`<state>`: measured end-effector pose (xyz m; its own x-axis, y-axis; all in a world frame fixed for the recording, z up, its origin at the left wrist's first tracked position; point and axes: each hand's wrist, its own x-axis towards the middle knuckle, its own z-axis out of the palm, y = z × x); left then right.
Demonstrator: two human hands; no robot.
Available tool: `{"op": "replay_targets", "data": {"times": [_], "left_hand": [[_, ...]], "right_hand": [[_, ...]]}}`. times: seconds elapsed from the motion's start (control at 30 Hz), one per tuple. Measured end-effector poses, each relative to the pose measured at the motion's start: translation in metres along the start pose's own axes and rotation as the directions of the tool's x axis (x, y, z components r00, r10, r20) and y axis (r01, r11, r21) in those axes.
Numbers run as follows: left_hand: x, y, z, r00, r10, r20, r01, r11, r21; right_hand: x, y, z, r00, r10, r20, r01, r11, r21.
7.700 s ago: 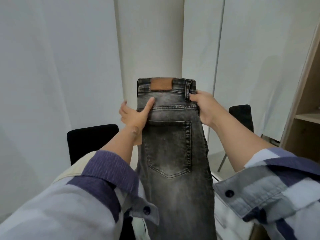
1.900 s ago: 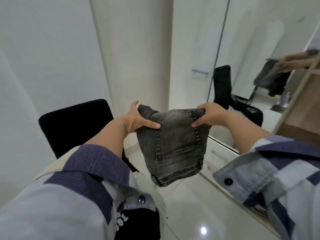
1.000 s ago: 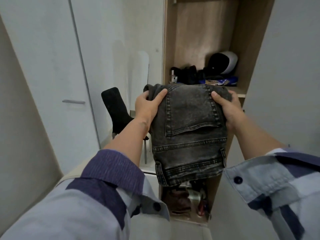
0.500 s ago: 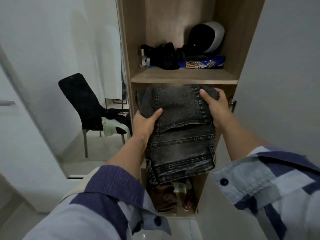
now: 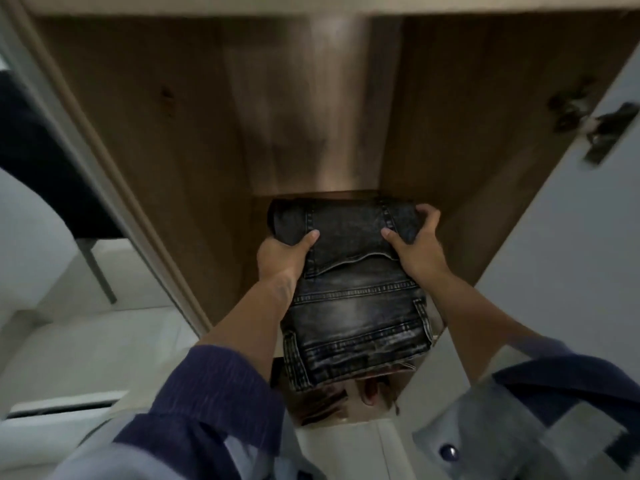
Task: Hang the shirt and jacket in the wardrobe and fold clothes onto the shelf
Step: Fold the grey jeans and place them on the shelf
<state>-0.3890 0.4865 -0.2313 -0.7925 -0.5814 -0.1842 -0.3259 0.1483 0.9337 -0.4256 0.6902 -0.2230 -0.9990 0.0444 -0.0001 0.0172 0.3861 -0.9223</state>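
The folded grey-black jeans (image 5: 353, 289) are held flat inside a wooden wardrobe compartment (image 5: 194, 140), their far fold close to the back panel. My left hand (image 5: 282, 256) grips the left side of the fold, thumb on top. On the right edge my right hand (image 5: 414, 245) holds the jeans, with fingers curled over the far corner. The shelf surface beneath the jeans is hidden, so I cannot tell whether they rest on it.
The white wardrobe door (image 5: 568, 244) stands open at the right, with a metal hinge (image 5: 602, 133). A black chair (image 5: 45, 161) is at the left on the pale floor. Shoes or similar items (image 5: 349, 400) lie in the compartment below.
I have moved closer and lower; the jeans have gone from in front of the wardrobe into the compartment under the upper shelf. Both hands keep their grip.
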Motion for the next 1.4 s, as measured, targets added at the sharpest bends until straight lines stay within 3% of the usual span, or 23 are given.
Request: {"op": "replay_targets", "data": {"times": [0.17,0.27,0.33,0.43,0.53,0.6,0.7,0.8,1.0,1.3,1.4], "left_hand": [[0.042,-0.049,0.062,0.997,-0.019,-0.068,0.026,0.995,0.1],[0.053,-0.06,0.076,0.992,0.092,-0.085,-0.072,0.975,0.211],[0.056,-0.063,0.077,0.972,0.224,-0.066,-0.176,0.889,0.423],[0.047,-0.073,0.075,0.937,0.335,0.095,-0.291,0.607,0.739],[0.027,-0.089,0.069,0.894,0.359,0.267,-0.413,0.431,0.803],[0.009,-0.102,0.064,0.886,0.329,0.327,-0.446,0.41,0.795],[-0.01,-0.118,0.061,0.895,0.245,0.372,-0.444,0.418,0.792],[-0.007,-0.129,0.062,0.878,0.25,0.409,-0.477,0.386,0.789],[0.041,-0.148,0.09,0.861,0.249,0.443,-0.506,0.343,0.791],[0.169,-0.131,0.173,0.812,0.412,0.414,-0.552,0.309,0.775],[0.206,-0.121,0.195,0.812,0.412,0.413,-0.559,0.344,0.755]], "right_hand": [[0.049,0.071,0.032,0.998,0.04,-0.046,-0.041,0.999,-0.026],[0.064,0.086,0.038,0.999,0.032,-0.026,-0.033,0.997,-0.073],[0.069,0.084,0.043,1.0,-0.017,-0.013,0.014,0.975,-0.224],[0.056,0.08,0.051,0.987,-0.159,0.006,0.123,0.739,-0.662],[0.026,0.083,0.058,0.962,-0.26,0.079,0.211,0.532,-0.82],[0.007,0.089,0.062,0.954,-0.269,0.133,0.25,0.467,-0.848],[-0.013,0.103,0.068,0.964,-0.166,0.207,0.26,0.437,-0.861],[-0.012,0.118,0.074,0.971,-0.073,0.228,0.238,0.397,-0.887],[0.03,0.143,0.091,0.973,-0.005,0.23,0.211,0.42,-0.883],[0.174,0.173,0.114,0.981,-0.162,0.104,0.171,0.483,-0.859],[0.214,0.177,0.119,0.983,-0.161,0.092,0.167,0.551,-0.818]]}}
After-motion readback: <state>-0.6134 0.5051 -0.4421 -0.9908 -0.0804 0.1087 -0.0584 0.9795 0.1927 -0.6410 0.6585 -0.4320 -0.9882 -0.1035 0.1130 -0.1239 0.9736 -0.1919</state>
